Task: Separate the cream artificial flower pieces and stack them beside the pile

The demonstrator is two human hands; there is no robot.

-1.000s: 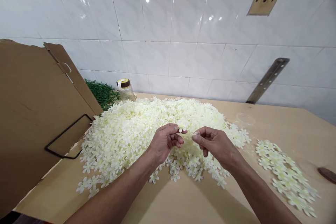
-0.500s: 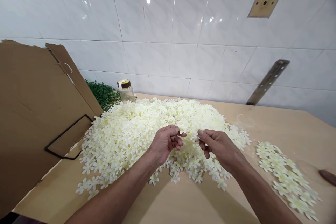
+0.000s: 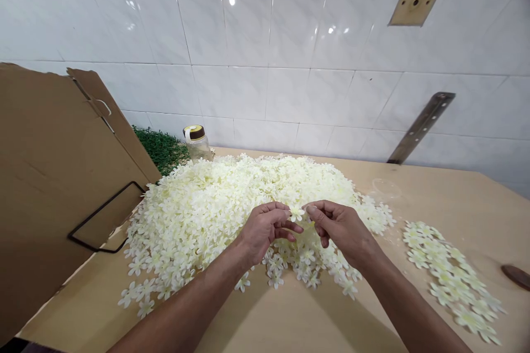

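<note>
Above the front of a big heap of pale yellow-white artificial flowers [image 3: 215, 198], my two hands meet fingertip to fingertip. My left hand [image 3: 271, 229] pinches one artificial flower [image 3: 296, 213] between thumb and forefinger, its other fingers loosely curled. My right hand [image 3: 337, 226] is closed in a pinch at that flower's right edge. A bit of white petal shows at its fingertips; whether it belongs to a second flower I cannot tell. Loose flowers lie on the table below both hands.
Flowers lie spread in a flat strip [image 3: 451, 276] on the table at right, near a brown oval object [image 3: 515, 276]. A cardboard box [image 3: 62, 187] stands at left. Behind are a clear bottle [image 3: 197, 143], green artificial foliage [image 3: 159, 149], a metal bracket [image 3: 420, 129] and a tiled wall [image 3: 248, 27].
My hands have come closer together. My left hand has moved right with its flower, which now touches or nearly touches my right fingertips.
</note>
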